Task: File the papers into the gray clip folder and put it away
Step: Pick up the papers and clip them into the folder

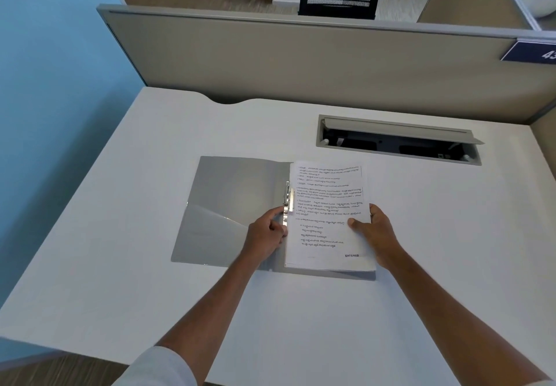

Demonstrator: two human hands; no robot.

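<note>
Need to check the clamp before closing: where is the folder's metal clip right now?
In the head view, the silver metal clip sits at the spine of the open gray plastic folder, along the left edge of the white printed papers, just above the left hand.

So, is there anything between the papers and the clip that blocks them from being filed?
Nothing visible blocks them. The papers already lie on the open folder, their left edge at the clip. The left hand is at the clip; the right hand holds the papers' right edge.
</note>
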